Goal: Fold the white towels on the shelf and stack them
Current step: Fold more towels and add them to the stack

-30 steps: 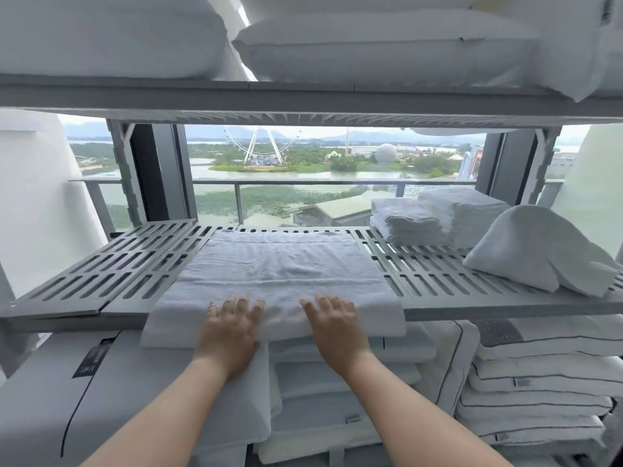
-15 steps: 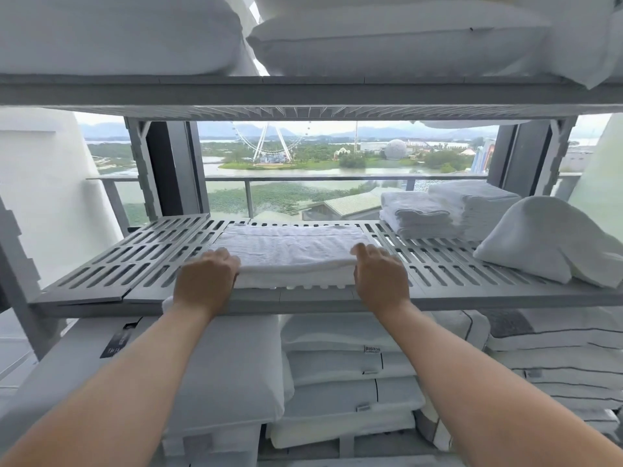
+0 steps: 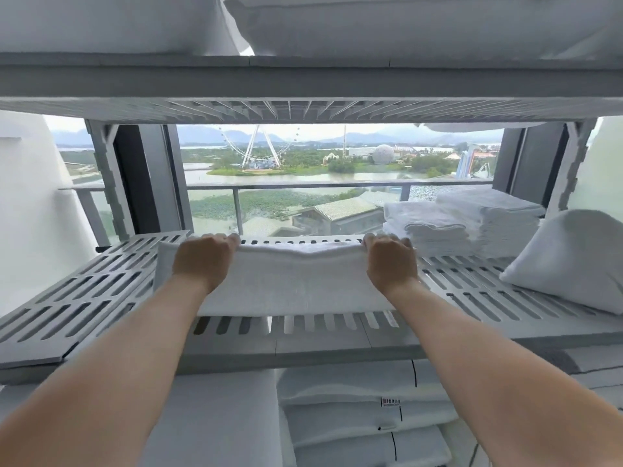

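The slatted grey shelf (image 3: 101,298) ran the full width of the view, its front lip nearest me and its back edge before a glass railing (image 3: 303,187). The upper shelf (image 3: 303,82) closed off the space overhead. It was loaded with pillows (image 3: 404,25) that the top of the frame cut off.

The towel (image 3: 296,284) lay doubled over across the middle of the shelf. Its near edge was set back from the front lip, leaving a strip of bare slats in front of it. Its far edge stood raised just short of the shelf's back edge.

Bare slats lay open to the left of the towel as far as the shelf's end. To the right, a narrower run of slats separated it from a slumped pillow (image 3: 569,257), cut off at the frame's right side.

Two stacks of folded towels (image 3: 472,224) sat at the back right, side by side and touching. They were just beside my right hand; I could not tell whether they touched it. Folded bedding (image 3: 354,416) filled the level below, partly hidden by my forearms.

My left hand (image 3: 205,261) and right hand (image 3: 391,264) each gripped the towel's raised far edge, fingers curled over it, one toward each end. My fingertips were hidden behind the fold, so I could not tell how deep the hold went.
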Demonstrator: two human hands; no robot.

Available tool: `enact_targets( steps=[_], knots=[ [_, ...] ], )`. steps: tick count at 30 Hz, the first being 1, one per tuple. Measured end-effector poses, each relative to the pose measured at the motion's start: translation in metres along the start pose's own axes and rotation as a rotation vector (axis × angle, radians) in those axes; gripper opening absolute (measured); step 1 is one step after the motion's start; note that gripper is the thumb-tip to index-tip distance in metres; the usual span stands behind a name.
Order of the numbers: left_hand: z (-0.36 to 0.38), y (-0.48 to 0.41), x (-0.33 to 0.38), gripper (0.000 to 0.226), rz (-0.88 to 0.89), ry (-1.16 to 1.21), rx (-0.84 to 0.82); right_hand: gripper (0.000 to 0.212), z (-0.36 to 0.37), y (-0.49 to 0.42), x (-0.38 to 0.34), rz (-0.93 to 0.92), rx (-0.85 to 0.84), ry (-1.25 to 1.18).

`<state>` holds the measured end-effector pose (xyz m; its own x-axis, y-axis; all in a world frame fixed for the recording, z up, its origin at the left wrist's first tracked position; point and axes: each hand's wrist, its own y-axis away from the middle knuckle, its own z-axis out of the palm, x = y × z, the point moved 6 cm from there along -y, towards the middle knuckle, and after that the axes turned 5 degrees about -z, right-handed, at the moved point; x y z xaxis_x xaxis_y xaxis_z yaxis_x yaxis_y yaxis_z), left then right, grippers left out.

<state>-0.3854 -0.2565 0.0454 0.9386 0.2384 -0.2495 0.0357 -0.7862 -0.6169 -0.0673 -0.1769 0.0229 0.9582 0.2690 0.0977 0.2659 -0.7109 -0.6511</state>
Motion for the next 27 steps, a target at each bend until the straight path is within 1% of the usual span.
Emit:
enact_targets(
  steps=[3, 6, 8, 10, 11, 13, 16, 18, 21, 24, 27],
  knots=[
    [0.04, -0.03, -0.009, 0.019, 0.017, 0.05, -0.075, 0.038, 0.025, -0.027, 0.0, -0.034, -0.054, -0.043],
    [0.085, -0.047, -0.009, 0.022, 0.041, 0.105, -0.214, 0.039, 0.057, -0.042, 0.001, -0.035, -0.119, -0.098],
    [0.115, -0.047, -0.007, 0.022, 0.067, 0.147, -0.321, 0.034, 0.086, -0.042, 0.0, -0.018, -0.21, -0.18],
    [0.139, -0.044, -0.004, 0.024, 0.084, 0.21, -0.375, 0.022, 0.111, -0.04, -0.001, 0.009, -0.3, -0.257],
    [0.145, -0.044, -0.005, 0.024, 0.068, 0.247, -0.364, 0.017, 0.118, -0.04, -0.001, 0.015, -0.321, -0.28],
    [0.147, -0.049, -0.009, 0.021, 0.031, 0.274, -0.325, 0.014, 0.124, -0.045, 0.0, 0.003, -0.346, -0.304],
    [0.142, -0.06, -0.015, 0.021, 0.001, 0.275, -0.275, 0.013, 0.124, -0.052, 0.004, -0.003, -0.404, -0.332],
    [0.138, -0.062, -0.013, 0.021, 0.014, 0.281, -0.246, 0.014, 0.125, -0.056, 0.006, 0.005, -0.436, -0.338],
    [0.145, -0.058, -0.003, 0.018, 0.061, 0.308, -0.329, 0.021, 0.125, -0.06, 0.004, 0.013, -0.467, -0.37],
    [0.152, -0.056, -0.004, 0.02, 0.034, 0.309, -0.306, 0.027, 0.126, -0.058, 0.002, -0.006, -0.454, -0.382],
    [0.152, -0.053, -0.003, 0.017, 0.032, 0.289, -0.299, 0.025, 0.128, -0.055, 0.002, -0.009, -0.427, -0.377]
  ],
)
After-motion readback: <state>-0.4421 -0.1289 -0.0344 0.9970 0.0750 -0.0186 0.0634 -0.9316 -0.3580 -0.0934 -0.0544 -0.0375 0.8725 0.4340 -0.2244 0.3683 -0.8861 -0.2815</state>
